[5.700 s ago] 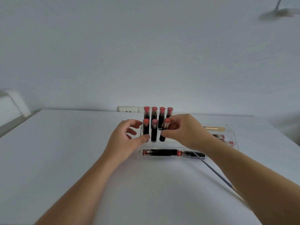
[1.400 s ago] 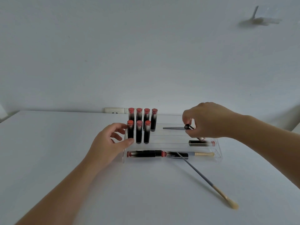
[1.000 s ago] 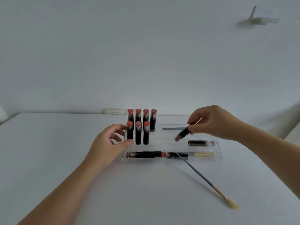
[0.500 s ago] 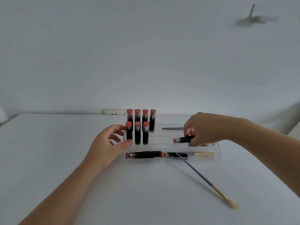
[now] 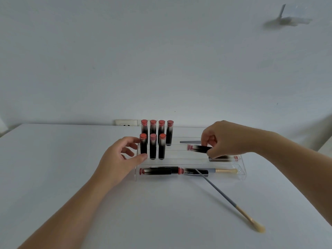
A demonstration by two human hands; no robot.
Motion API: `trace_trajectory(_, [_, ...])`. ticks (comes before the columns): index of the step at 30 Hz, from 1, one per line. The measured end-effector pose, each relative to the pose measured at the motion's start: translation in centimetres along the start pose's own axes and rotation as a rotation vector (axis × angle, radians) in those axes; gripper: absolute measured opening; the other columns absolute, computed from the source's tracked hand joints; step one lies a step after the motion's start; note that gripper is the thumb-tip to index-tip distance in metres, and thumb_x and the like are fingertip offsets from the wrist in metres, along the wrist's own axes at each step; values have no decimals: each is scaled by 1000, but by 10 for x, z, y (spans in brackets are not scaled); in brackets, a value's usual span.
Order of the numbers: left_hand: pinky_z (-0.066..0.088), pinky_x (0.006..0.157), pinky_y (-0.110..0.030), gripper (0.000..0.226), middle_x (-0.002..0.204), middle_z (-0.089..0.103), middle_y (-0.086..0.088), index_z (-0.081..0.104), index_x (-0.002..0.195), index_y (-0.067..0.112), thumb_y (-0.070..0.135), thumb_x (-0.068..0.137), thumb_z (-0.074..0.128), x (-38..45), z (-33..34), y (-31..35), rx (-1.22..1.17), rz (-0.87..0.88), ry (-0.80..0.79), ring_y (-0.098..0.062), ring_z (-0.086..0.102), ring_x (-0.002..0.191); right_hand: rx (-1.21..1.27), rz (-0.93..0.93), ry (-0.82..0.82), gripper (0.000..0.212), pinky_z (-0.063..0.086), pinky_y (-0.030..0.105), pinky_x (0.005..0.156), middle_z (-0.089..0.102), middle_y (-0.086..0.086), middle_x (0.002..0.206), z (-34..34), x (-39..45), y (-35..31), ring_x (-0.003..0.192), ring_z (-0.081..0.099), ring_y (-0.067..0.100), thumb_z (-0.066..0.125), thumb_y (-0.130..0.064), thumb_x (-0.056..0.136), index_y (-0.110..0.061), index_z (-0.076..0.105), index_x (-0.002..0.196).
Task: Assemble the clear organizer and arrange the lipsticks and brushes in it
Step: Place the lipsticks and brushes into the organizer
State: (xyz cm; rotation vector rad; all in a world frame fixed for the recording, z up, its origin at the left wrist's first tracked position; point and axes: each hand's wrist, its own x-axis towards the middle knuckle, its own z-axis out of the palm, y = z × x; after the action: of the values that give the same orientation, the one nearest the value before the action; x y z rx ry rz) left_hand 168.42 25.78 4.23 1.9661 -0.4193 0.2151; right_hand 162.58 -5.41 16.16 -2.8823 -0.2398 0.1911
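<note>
The clear stepped organizer [image 5: 241, 169] sits mid-table. Several black lipsticks with red caps [image 5: 153, 148] stand upright in two rows on its left side. My left hand [image 5: 120, 159] rests against the organizer's left end, thumb and fingers around the front-left standing lipstick. My right hand [image 5: 228, 139] grips a black lipstick [image 5: 198, 148], held level above the middle tier with its red end pointing left. Another lipstick [image 5: 222, 159] lies on the tier under that hand. The front trough holds lying lipsticks [image 5: 159, 171] and a short brush [image 5: 224, 170]. A grey handle [image 5: 189, 141] lies on the back tier.
A long grey brush with pale bristles [image 5: 233, 203] leans from the organizer's front edge onto the white table [image 5: 53, 168] toward the near right. A wall socket [image 5: 126, 122] sits at the table's back edge against the wall.
My right hand has lifted slightly and shifted left with the lipstick, now level above the middle tier. My left hand has stayed at the organizer's left end.
</note>
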Motion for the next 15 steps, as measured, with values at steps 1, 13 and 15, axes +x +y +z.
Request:
trace_trajectory(1, [46, 68, -20, 34, 99, 64, 30, 65, 104, 44, 33, 79, 85, 0, 0, 0, 0, 2, 0, 0, 62, 85, 106, -12, 33, 14, 37, 18, 53, 54, -16, 60, 1, 0, -1, 51, 45, 2, 72, -24, 72, -33, 68, 81])
trace_trajectory(13, [45, 69, -20, 34, 102, 64, 31, 64, 103, 46, 34, 79, 86, -1, 0, 0, -3, 0, 7, 2, 62, 85, 502, -9, 302, 11, 38, 6, 48, 72, -12, 62, 51, 16, -44, 51, 63, 2, 75, -23, 77, -32, 69, 78])
trace_trajectory(15, [45, 68, -19, 34, 102, 63, 32, 64, 102, 47, 35, 79, 85, -1, 0, 0, 3, 2, 8, 3, 62, 86, 495, -2, 307, 13, 41, 6, 50, 73, -13, 67, 55, 18, -49, 52, 66, 5, 78, -26, 76, -32, 67, 72])
